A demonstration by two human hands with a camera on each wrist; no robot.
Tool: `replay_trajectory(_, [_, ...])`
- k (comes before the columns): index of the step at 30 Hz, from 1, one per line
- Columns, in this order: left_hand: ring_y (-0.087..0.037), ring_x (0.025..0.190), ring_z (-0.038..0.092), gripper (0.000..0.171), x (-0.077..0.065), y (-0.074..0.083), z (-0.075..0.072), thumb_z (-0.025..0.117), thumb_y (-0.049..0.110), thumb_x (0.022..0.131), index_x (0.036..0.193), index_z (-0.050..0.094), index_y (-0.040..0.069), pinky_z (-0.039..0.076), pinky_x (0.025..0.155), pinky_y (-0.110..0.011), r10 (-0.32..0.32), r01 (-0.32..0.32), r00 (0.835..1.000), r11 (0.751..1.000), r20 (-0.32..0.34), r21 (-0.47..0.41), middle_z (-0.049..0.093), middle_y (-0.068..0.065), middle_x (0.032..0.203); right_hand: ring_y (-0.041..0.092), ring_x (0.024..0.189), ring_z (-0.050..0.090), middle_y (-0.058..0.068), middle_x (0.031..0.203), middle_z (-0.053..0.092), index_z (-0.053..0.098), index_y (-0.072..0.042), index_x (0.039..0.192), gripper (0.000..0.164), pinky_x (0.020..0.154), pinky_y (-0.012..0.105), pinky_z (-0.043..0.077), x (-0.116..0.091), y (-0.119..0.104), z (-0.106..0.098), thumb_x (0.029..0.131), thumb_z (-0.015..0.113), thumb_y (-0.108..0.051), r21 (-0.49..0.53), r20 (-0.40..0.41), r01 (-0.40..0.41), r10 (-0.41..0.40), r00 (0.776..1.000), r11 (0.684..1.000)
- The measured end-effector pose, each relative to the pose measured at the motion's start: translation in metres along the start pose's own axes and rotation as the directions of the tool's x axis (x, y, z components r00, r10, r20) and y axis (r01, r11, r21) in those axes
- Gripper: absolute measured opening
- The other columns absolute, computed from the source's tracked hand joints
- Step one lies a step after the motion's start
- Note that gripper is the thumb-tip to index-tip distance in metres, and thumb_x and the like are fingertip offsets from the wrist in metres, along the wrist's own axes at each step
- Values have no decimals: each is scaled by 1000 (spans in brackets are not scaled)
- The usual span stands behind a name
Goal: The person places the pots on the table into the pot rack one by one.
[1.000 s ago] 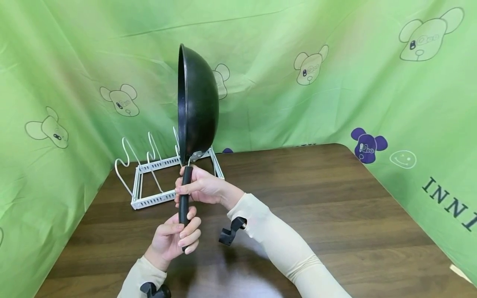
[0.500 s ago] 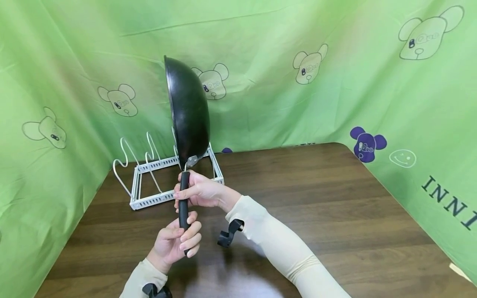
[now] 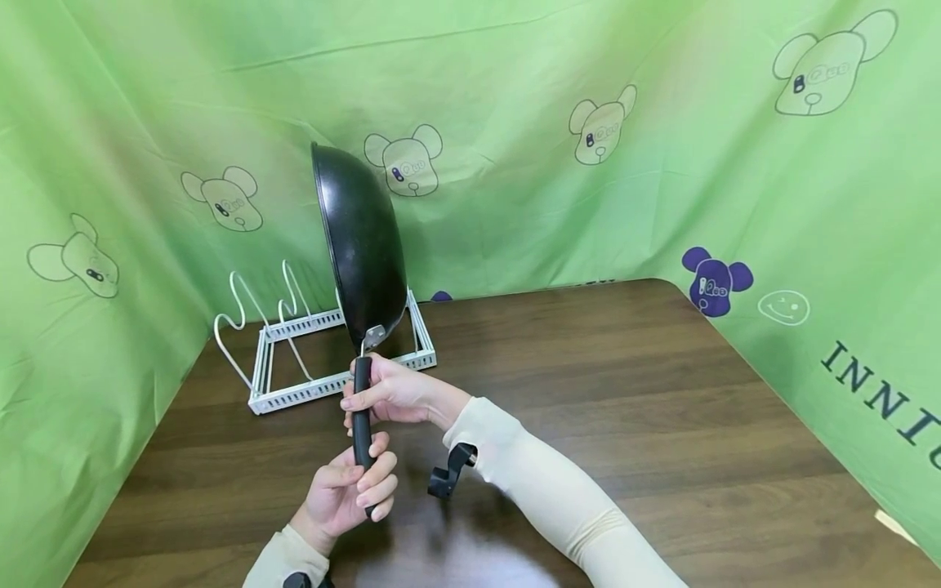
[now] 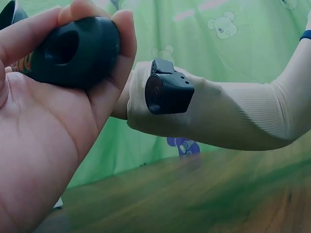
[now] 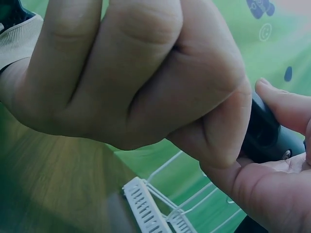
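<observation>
A black wok stands on edge in the head view, its rounded underside to the right and its handle downward. My left hand grips the lower end of the black handle. Higher up, near the metal bracket, my right hand holds the same handle. In the left wrist view, the handle's butt with its hanging hole shows between the left fingers. Behind the wok is a white wire rack; whether the two touch, I cannot tell. The wok hides part of the rack's right side.
The rack's wire dividers rise at its left. It stands on a brown wooden table, near the back left. A green curtain with bear-like prints hangs around the table's back and sides.
The wok has come down and shifted left toward the rack, its top tilting further left. Both hands have kept hold of the handle and lowered slightly.
</observation>
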State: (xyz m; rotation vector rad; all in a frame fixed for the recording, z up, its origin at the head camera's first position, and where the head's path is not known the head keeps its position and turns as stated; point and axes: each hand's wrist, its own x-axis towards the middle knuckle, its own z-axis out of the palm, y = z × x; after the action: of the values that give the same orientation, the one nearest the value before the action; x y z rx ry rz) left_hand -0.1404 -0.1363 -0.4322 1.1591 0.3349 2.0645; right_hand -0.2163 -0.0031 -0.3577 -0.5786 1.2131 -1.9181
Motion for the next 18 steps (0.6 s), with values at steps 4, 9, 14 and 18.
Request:
replay_trajectory(4, [-12, 62, 27, 21, -4, -3, -2, 36, 11, 103, 124, 39, 13, 48, 83, -24, 0, 0, 1000, 1000, -3, -11, 26, 1, 78, 19, 67, 65, 4, 79, 57, 32, -13, 104, 35, 67, 32, 57, 0, 5, -2, 92, 42, 19, -7, 1, -13, 13, 1000, 1000])
replay_trajectory(9, [-12, 63, 27, 21, -7, -6, -4, 37, 11, 103, 123, 40, 13, 48, 83, -24, -8, 8, 1000, 1000, -20, -11, 27, 1, 79, 18, 67, 65, 2, 79, 57, 34, -12, 103, 34, 66, 32, 57, -1, 10, -5, 92, 41, 20, 2, -12, -22, 22, 1000, 1000])
replay_trajectory(14, [-11, 64, 28, 21, -11, -10, -8, 37, 11, 103, 124, 40, 14, 48, 84, -24, -16, 15, 999, 1000, -28, -5, 27, 1, 79, 18, 67, 65, 2, 78, 57, 36, -14, 100, 35, 67, 32, 57, -1, 16, -9, 92, 40, 19, 13, 5, -28, 28, 1000, 1000])
replay_trajectory(18, [-11, 66, 29, 21, -14, -12, -9, 36, 11, 103, 123, 40, 15, 48, 85, -24, -26, 26, 999, 1000, -37, -5, 28, 2, 80, 17, 67, 65, 2, 76, 56, 33, -14, 99, 35, 69, 32, 57, -1, 20, -11, 93, 41, 19, 10, 9, -40, 40, 999, 999])
